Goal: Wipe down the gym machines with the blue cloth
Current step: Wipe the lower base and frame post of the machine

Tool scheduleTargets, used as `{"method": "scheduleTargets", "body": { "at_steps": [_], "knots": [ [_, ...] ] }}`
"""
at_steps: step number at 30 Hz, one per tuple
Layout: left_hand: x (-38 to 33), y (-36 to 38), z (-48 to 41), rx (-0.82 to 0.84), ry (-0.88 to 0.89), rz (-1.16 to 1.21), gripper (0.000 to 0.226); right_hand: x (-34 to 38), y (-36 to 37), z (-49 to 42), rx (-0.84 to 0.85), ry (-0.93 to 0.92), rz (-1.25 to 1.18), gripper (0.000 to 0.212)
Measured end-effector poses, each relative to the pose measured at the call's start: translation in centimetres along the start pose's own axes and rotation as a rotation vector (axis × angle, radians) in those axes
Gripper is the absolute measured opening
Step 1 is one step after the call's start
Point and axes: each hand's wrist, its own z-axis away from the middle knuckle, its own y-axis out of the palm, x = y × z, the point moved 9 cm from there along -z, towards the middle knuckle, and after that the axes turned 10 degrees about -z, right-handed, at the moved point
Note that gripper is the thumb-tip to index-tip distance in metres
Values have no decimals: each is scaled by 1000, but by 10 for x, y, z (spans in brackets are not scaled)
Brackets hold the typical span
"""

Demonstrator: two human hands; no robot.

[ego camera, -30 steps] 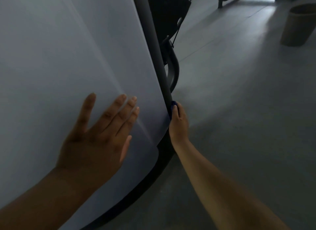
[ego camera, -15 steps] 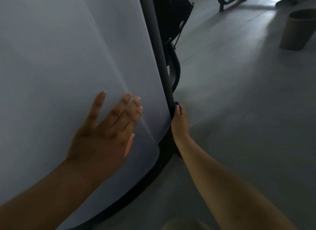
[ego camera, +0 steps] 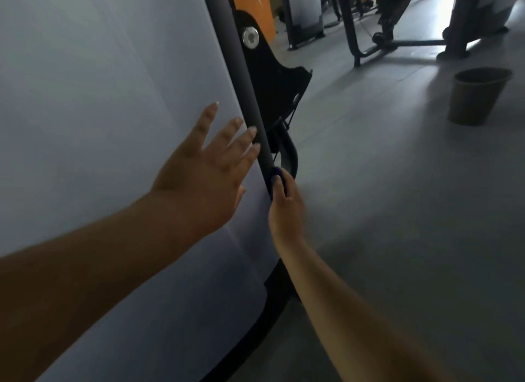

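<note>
One gym machine (ego camera: 159, 282) fills the left half, mostly its pale grey shroud panel (ego camera: 99, 97), smooth and slightly curved. Grey floor (ego camera: 397, 225) takes the right half. Dark round upright post (ego camera: 241, 69) runs along the panel's right edge, from top of frame down to the hands. Black base frame (ego camera: 255, 333) curves out under the panel's bottom corner. Black bracket plate (ego camera: 275, 91) sits just right of the post, upper part; a curved black tube (ego camera: 292, 157) hangs below it, close behind the post. Other machines' frames (ego camera: 355, 34) stand well back at the top, with an orange panel (ego camera: 255, 9) behind the post. Brown ribbed waste bin (ego camera: 477, 100) is upright on the floor, far right, well apart from the machine. Left hand (ego camera: 210, 168): palm flat on the panel, fingers straight and spread, fingertips at the post's edge, holding nothing. Right hand (ego camera: 284, 208): lower on the post, just below-right of the left hand, thumb and fingers gripping the blue cloth (ego camera: 275, 178). The cloth is bunched small and pressed against the post's right side, mostly hidden by the hand, only a dark blue wad showing by the thumb. Silver bolt head (ego camera: 250, 38) on the bracket near its top
</note>
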Motion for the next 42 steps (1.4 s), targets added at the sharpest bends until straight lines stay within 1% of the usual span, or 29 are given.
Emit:
{"method": "scheduleTargets", "body": {
  "at_steps": [3, 7, 9, 11, 13, 16, 18, 21, 23, 24, 26, 28, 30, 33, 34, 36, 39, 42],
  "knots": [
    [-7, 6, 1, 42, 39, -36, 79, 17, 15, -2, 37, -78, -15, 26],
    [-6, 3, 2, 65, 52, 8, 78, 18, 12, -3, -51, -30, 23, 28],
    [-8, 2, 1, 58, 54, 11, 78, 41, 24, -5, -13, -47, -20, 25],
    [-10, 2, 0, 42, 54, -5, 78, 65, 35, -3, 41, -89, -53, 29],
    [-11, 2, 0, 34, 61, -7, 78, 64, 35, 0, 57, -111, -51, 30],
    [-10, 3, -1, 37, 58, -4, 77, 51, 27, -4, 36, -60, 20, 27],
    [-11, 3, -2, 34, 73, 7, 77, 61, 33, -14, 49, -34, -11, 26],
    [-11, 0, -1, -5, 71, -6, 79, 111, 59, -31, 119, -113, -86, 32],
    [-8, -1, -2, 4, 73, 4, 79, 134, 71, -39, 172, -144, -57, 36],
    [-6, -2, -1, 19, 72, 20, 79, 139, 72, -39, 185, -167, -26, 38],
    [-2, -4, -1, 56, 73, 53, 77, 128, 61, -34, 156, -207, 21, 40],
    [8, -5, 0, 97, 73, 82, 75, 103, 48, -24, 114, -157, 22, 39],
    [33, -8, 2, 92, 29, 116, 74, 93, 42, -23, 91, -120, 30, 34],
    [91, -18, 5, -12, -88, 81, 78, 132, 61, -31, 121, -214, 4, 27],
    [108, -18, 5, -18, -108, 45, 81, 149, 72, -33, 145, -258, -21, 27],
    [131, -13, 5, 25, -110, -10, 86, 176, 89, -30, 175, -324, -74, 27],
    [137, -12, 4, 45, -83, -20, 89, 171, 88, -21, 155, -371, -29, 32],
    [131, -11, 2, 32, -73, 8, 88, 136, 69, -23, 80, -316, 68, 29]
  ]
}}
